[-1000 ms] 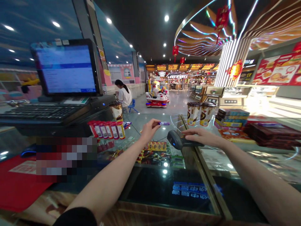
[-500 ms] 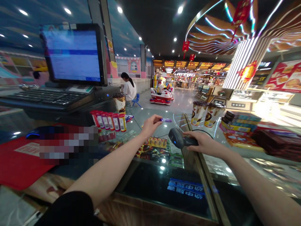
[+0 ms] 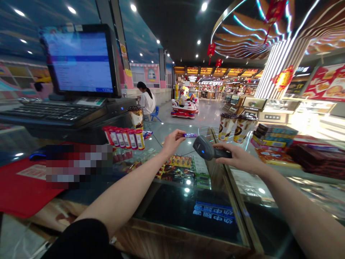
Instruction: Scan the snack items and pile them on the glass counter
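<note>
Pinched by one end in my left hand [image 3: 174,142] is a small purple candy packet [image 3: 190,135], held above the glass counter [image 3: 172,201]. My right hand [image 3: 237,155] wraps round the handle of a dark barcode scanner [image 3: 205,148], on which a blue light glows. The scanner's head points left and sits right beside the packet's free end; whether they touch I cannot tell. Left of my left hand, a row of small candy tubes [image 3: 124,137] with red, purple and yellow parts stands on the counter.
A monitor [image 3: 81,61] and keyboard [image 3: 45,113] stand at the left, near a red mat [image 3: 18,180]. One patterned cup [image 3: 135,117] is behind the tubes; two more cups [image 3: 226,126] and stacked boxes [image 3: 277,135] are at the right. A person [image 3: 147,100] sits farther off.
My right hand has tilted the scanner, bringing its head up and closer to the packet's end. My left hand keeps its pinch on the packet, and the view has shifted slightly.
</note>
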A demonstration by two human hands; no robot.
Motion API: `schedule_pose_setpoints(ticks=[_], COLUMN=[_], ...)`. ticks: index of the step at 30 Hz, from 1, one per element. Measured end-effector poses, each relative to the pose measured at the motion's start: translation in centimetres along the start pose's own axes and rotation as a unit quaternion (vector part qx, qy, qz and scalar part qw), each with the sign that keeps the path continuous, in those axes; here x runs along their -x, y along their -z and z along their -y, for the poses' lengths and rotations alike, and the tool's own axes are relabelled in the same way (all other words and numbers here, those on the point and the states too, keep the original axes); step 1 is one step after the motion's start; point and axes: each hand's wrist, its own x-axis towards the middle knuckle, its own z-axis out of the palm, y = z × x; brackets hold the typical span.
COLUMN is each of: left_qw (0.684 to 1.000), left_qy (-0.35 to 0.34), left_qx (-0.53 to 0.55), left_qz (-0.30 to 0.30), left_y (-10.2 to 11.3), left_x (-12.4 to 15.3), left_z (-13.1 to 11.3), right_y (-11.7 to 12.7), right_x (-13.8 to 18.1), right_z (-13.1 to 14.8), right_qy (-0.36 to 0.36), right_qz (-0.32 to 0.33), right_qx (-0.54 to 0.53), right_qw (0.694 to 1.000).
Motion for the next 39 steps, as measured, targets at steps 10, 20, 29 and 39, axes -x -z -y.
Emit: schedule_pose_setpoints(ticks=[10,20,29,39], left_qw=[1.0,1.0,1.0,0.999], left_qy=[0.002,0.004,0.0,0.005], left_qx=[-0.017,-0.016,-0.009,-0.042], left_qz=[0.002,0.005,0.005,-0.003], left_y=[0.15,0.14,0.15,0.21], left_x=[-0.05,-0.1,0.02,-0.02], left_z=[0.2,0.19,-0.01,0.07], right_y=[-0.02,0.0,0.0,0.0], right_x=[0.02,0.05,0.08,0.05], right_z=[0.68,0.86,0.82,0.63], right_qy=[-0.01,-0.005,-0.003,0.009], right_qz=[0.014,0.022,0.027,0.027], right_qx=[0.0,0.015,0.014,0.01], right_qw=[1.0,1.0,1.0,1.0])
